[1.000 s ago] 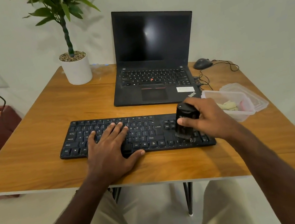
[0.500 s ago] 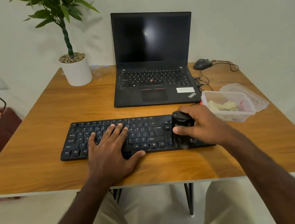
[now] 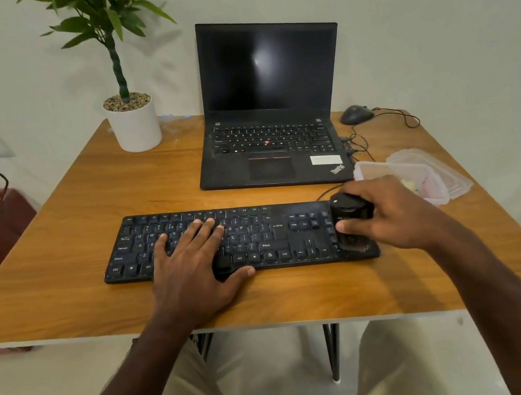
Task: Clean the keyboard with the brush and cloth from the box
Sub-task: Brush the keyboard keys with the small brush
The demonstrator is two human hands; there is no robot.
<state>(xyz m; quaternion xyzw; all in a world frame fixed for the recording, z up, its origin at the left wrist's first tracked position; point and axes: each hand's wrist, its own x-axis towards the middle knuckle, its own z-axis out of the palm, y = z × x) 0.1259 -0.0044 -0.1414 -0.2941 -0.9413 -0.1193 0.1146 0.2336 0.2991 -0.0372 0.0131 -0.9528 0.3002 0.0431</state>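
A person sits at a wooden table (image 3: 55,268) with a black keyboard (image 3: 258,232) lying across it, its long axis running left to right in front of them. The right hand (image 3: 390,209) has its fingers and thumb curled round a stubby black brush (image 3: 350,212), which stands on the keyboard's far right end, over the number pad. Nearly all the keys lie to the left of the brush, so the coming strokes probably have to travel leftward along the keyboard's length. The left hand (image 3: 191,265) lies flat on the middle keys with fingers straight and spread, pressing the keyboard steady; it holds nothing and sits in the path of a leftward sweep.

Just beyond the right hand is a clear plastic box (image 3: 366,171) with a pale cloth (image 3: 412,186) partly visible inside, its lid (image 3: 450,177) beside it. Further back stand an open laptop (image 3: 271,108) with a dark screen, a wired mouse (image 3: 356,114) and a potted plant (image 3: 132,122) against a plain wall.
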